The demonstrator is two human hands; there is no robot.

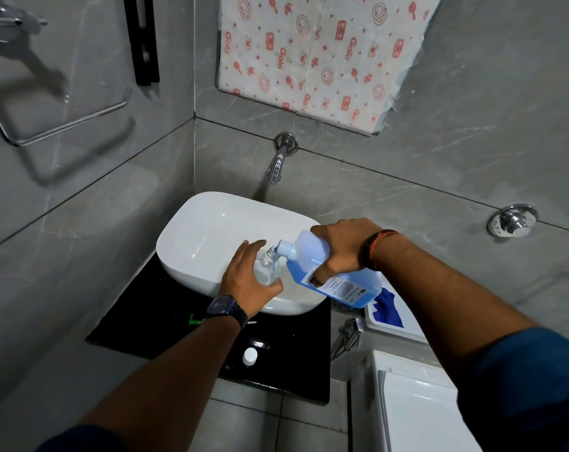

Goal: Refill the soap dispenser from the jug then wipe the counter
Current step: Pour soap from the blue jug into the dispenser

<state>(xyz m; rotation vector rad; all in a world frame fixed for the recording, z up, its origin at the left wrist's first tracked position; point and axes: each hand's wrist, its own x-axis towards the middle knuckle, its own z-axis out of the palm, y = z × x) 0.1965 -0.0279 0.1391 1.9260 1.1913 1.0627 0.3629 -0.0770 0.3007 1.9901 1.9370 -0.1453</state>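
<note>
Grey marble-patterned wall tiles (439, 177) close in a small washroom corner. A glossy black counter slab (139, 321) carries a white ceramic countertop basin (205, 236) beneath a chrome wall tap (278, 164).

Over the basin's near rim the person tips a translucent blue plastic jug with a white label (348, 288). Its neck points down and to the left, so the pale spout meets the open mouth of a small clear dispenser bottle (267, 265).

The right hand (345, 246) wraps over the jug's body from above with its fingers curled round it, likely because controlling the tilt needs a full grip. The left hand (247, 275) curls round the clear bottle, thumb in front, to steady it. Whether the bottle rests on the rim cannot be told. Holding it there probably sends any spill into the bowl. Little liquid seems to be in the bottle, so the refill looks early.

A crumpled dark blue cloth (387, 308) lies on a white ledge (394, 329) to the right, ready for the wipe, which has not begun. A small round white cap (250, 355) rests on the counter near its front edge, presumably set aside for pouring.
</note>
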